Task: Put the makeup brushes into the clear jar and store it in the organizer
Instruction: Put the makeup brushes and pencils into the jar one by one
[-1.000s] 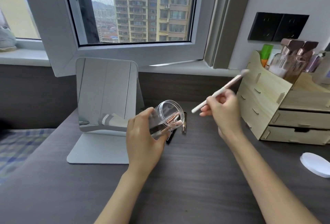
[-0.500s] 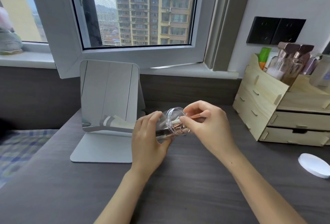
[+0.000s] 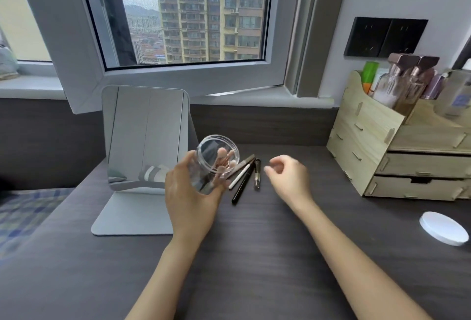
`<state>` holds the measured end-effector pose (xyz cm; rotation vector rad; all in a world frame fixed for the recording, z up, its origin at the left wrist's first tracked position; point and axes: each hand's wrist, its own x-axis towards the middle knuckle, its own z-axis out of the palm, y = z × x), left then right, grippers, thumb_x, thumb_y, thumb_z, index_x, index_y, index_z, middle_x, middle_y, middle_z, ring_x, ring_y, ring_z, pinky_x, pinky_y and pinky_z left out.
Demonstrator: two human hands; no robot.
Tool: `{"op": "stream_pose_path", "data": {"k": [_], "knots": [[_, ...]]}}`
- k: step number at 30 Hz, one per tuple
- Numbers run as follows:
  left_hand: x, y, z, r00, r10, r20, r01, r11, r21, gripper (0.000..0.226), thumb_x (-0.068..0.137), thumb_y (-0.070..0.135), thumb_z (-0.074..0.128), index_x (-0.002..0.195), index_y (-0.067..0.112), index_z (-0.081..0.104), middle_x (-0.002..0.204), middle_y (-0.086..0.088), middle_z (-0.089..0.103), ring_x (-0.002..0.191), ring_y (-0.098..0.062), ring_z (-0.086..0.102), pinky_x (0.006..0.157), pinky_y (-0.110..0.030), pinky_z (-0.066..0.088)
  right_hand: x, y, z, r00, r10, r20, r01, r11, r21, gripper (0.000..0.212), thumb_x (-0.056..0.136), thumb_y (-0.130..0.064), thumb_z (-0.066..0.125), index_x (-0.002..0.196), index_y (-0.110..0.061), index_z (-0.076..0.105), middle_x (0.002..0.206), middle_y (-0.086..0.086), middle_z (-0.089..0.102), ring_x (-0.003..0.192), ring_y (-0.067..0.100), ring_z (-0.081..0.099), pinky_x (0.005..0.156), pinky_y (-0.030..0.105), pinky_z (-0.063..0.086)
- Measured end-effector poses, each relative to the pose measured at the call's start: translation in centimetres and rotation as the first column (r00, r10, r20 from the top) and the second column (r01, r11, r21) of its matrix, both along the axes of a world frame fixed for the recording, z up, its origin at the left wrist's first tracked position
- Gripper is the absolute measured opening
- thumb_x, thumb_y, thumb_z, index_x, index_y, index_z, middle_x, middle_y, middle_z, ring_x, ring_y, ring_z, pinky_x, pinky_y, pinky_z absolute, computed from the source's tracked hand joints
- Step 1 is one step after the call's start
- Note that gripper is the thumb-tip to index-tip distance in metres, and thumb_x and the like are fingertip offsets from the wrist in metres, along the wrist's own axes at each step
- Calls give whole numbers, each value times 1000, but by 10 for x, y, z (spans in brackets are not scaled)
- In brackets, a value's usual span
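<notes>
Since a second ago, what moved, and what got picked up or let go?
The right hand carried the white-handled brush to the clear jar, let it go inside, and has drawn back right, empty and loosely curled. The left hand still holds the jar tilted, its mouth toward the camera. The pens on the desk, the mirror, the organizer and the white lid are unchanged.

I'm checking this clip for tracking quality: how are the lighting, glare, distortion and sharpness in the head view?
Head view: even daylight from the window, soft shadows only; wide-angle bending tilts the window frame and organizer; the jar in the left hand is see-through with faint rim glints, so its edges are weak; the mirror shows reflections; the right hand looks slightly soft.
</notes>
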<state>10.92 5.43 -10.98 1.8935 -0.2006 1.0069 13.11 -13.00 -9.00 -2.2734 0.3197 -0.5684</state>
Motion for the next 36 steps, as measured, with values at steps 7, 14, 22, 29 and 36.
{"op": "stream_pose_path", "data": {"k": [7,14,22,29,36], "knots": [[1,1,-2,999,-8,-37,8,1000,-14,78,54,18,89,121,19,48,107,3,58,96,-18,48,80,-27,37,47,18,-16,941,-119,-317,81,988,-132,35,84,-23,61,114,-6,53,122,17,62,115,36,57,87,35,49],[-2,-1,-1,1000,-17,5,17,998,68,75,52,14,90,117,12,53,104,11,51,92,-1,36,76,-9,28,37,-5,-5,924,9,-382,61,984,170,11,79,-5,55,85,-5,64,75,15,64,56,24,62,46,21,45],[-4,-5,-2,996,-91,10,88,983,159,73,56,15,88,118,15,50,102,-3,66,95,-20,48,81,-4,26,-47,-21,58,896,283,343,-441,457,773,50,84,10,58,124,-14,39,75,15,63,47,13,63,43,20,52],[-8,-9,-1,994,-95,44,85,976,200,74,52,15,89,116,13,52,99,8,51,92,-16,45,76,-13,28,-67,19,79,774,302,556,-576,700,422,72,81,13,62,129,-32,32,79,16,67,60,19,68,55,27,58],[-6,-7,-3,993,-100,59,85,972,218,80,50,12,89,118,19,47,101,4,56,95,-14,44,78,-11,29,-60,39,58,883,350,312,-431,868,247,15,92,-18,58,85,-7,66,71,4,69,67,21,72,58,35,59]]}}
